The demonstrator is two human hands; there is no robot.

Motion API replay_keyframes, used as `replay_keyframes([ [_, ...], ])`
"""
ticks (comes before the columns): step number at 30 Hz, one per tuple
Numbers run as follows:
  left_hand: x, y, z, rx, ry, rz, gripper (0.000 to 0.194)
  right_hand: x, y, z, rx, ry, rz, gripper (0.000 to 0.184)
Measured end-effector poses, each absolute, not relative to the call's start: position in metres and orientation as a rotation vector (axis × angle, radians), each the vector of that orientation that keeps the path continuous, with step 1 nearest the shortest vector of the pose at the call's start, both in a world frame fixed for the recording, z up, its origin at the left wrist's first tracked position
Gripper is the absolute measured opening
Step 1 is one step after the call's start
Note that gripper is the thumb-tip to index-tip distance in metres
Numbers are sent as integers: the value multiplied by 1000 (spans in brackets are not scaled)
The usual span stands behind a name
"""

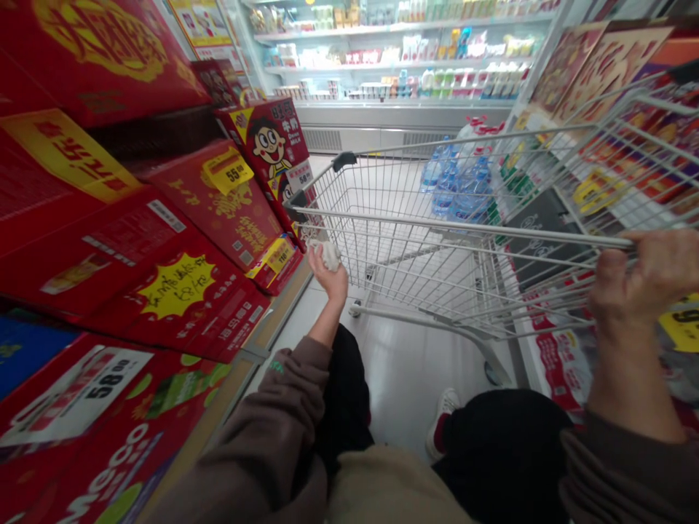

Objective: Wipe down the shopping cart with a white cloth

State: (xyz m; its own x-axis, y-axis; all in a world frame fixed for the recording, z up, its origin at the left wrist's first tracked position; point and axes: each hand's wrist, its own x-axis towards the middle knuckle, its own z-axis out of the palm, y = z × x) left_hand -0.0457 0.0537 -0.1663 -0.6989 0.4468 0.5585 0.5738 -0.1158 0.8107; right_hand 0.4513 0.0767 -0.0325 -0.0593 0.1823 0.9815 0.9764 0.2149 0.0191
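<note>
Head cam in a supermarket aisle, looking down over a wire shopping cart (393, 218) (thin metal grid, grey plastic caps on the handle ends) parked right in front of the person. The right hand (638, 280) is on the cart's top rail (464, 227), fingers (619, 255) curled shut around it. The left hand (330, 280) is off the cart, just beside its left side, fingers closed on a crumpled white wad (330, 255), maybe tissue, hard to tell.

Left of the cart is a wall of glossy red cardboard boxes (164, 240). One Want Want milk box (267, 149) shows the cartoon kid and "牛奶". A yellow tag (228, 171) reads 55.00, a white one (81, 397) reads 58.00, and a yellow starburst sign (178, 285) has Chinese brush lettering. A lower box (103, 466) has big white letters, something like "mecco".

Ahead, through the mesh, are bottled water packs (453, 185) with blue caps, then fridge shelves (393, 51) full of bottles and tubs. Down low: brown sleeves (262, 437), black trousers (344, 393), a white sneaker (445, 429).
</note>
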Motion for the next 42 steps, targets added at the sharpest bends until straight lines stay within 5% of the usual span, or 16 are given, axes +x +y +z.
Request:
replay_keyframes([
  [5, -10, 26, -181, -1661, -1867, -1840, 58, 455, 83, -35, -1176, -1492, -945, 68],
  [12, -27, 42, -159, -1208, -1945, -1878, 65, 450, 78, -33, -1131, -1498, -976, 68],
  [30, 2, 36, -175, -1398, -1886, -1972, 57, 442, 70, -25, -1242, -1439, -945, 60],
  [36, 21, 29, -175, -1504, -1796, -2006, 57, 348, 35, 18, -1252, -1933, -837, 42],
  [42, 13, 36, -162, -1266, -1907, -1976, 63, 262, 31, 1, -1216, -2116, -532, 65],
])
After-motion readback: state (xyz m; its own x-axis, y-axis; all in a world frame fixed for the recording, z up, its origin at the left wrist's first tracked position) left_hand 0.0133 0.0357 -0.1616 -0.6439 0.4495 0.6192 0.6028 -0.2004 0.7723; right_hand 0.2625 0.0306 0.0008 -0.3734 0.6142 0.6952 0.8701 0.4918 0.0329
